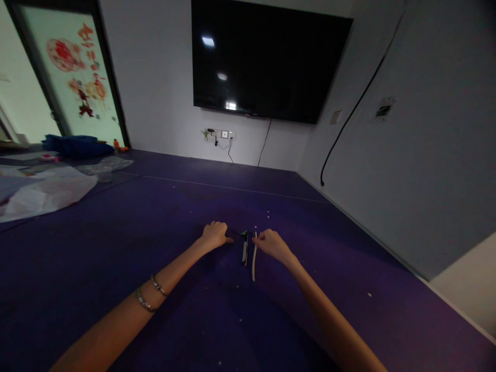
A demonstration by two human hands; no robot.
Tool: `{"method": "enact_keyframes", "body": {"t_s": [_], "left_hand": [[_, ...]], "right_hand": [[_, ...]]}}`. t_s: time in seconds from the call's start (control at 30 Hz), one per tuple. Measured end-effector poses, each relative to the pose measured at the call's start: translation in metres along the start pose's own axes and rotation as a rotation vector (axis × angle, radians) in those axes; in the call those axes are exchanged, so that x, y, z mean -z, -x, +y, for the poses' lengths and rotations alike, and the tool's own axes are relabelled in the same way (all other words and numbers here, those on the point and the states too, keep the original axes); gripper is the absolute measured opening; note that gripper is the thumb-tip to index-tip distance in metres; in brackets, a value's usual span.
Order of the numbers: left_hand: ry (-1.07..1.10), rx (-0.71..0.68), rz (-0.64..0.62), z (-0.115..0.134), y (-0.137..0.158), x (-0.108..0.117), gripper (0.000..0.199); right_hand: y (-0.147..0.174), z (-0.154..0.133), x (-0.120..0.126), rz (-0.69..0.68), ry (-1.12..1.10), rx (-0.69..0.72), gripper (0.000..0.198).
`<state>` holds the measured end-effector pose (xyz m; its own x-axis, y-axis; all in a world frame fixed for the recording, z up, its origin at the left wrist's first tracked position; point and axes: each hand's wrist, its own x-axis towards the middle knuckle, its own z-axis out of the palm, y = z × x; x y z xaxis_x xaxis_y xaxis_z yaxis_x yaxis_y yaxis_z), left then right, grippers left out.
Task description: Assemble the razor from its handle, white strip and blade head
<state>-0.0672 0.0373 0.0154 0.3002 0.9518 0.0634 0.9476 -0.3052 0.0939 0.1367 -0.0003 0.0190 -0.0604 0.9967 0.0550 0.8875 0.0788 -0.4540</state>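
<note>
Door (65, 98) with red lettering (91, 54), too blurred to read; right hand (272, 243), fingertips pinched on the white strip (254, 263) beside a small tool (245, 250); left hand (215, 235) near that tool, its grip indiscernible.

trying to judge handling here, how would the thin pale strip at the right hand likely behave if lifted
The pale strip is probably light, being so thin. Its slight curve hints at some flex. With the right hand at its far end, the long free part could swing or droop.
</note>
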Motion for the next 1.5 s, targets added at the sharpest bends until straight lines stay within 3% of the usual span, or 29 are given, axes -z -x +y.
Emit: {"method": "enact_keyframes", "body": {"t_s": [0.37, 0.93, 1.2, 1.5], "left_hand": [[0.004, 0.011, 0.09, -0.001, -0.001, -0.011, 0.024], [0.091, 0.008, 0.077, -0.008, -0.006, -0.016, 0.027], [0.25, -0.179, 0.446, 0.025, 0.005, 0.005, 0.029], [0.351, -0.411, 0.619, 0.049, 0.025, 0.017, 0.033]], "right_hand": [[-0.007, 0.016, 0.013, 0.044, -0.076, 0.023, 0.033], [-0.005, 0.024, 0.043, 0.095, -0.2, 0.036, 0.029], [-0.006, 0.014, 0.035, 0.072, -0.495, 0.095, 0.02], [0.001, 0.0, 0.033, -0.057, -0.8, 0.141, 0.023]]}}
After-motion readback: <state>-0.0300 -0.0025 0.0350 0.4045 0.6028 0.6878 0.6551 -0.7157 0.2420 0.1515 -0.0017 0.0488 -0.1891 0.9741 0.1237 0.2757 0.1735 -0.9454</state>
